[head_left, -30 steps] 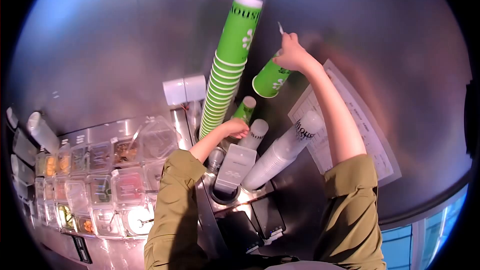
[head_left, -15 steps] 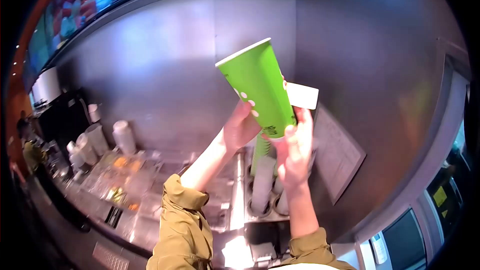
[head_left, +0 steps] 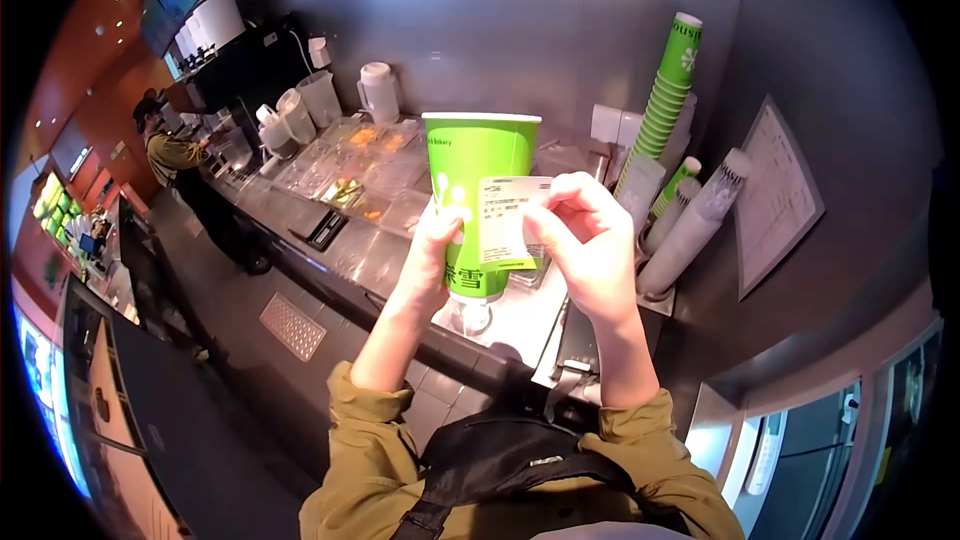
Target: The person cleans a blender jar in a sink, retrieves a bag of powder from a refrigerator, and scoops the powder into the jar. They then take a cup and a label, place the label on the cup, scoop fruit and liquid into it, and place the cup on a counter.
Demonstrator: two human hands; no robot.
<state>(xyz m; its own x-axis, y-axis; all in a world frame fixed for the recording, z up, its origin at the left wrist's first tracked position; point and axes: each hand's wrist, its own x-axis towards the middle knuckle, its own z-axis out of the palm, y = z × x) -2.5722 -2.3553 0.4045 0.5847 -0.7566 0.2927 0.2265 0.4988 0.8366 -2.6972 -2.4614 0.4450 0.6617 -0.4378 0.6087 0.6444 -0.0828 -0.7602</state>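
A tall green paper cup (head_left: 470, 150) with a white rim stands upright in front of me. My left hand (head_left: 422, 258) is wrapped round its left side, the thumb lying across the front. On the cup's right side is a white printed label (head_left: 503, 220), its text facing me. Thumb and forefinger of my right hand (head_left: 592, 250) pinch the label's right edge. Part of the cup's printing is hidden behind the label.
A tall leaning stack of green cups (head_left: 662, 105) rises at the right, beside stacked clear cups (head_left: 690, 230). Lidded food containers (head_left: 335, 165) line the counter, with a white pitcher (head_left: 378, 92) behind. Another person (head_left: 170, 155) stands far left. A framed sheet (head_left: 778, 200) hangs on the wall.
The view has tilted down and swung left. The cup has gone from tilted to upright, and the label now lies at its front right, in my right hand's fingers.
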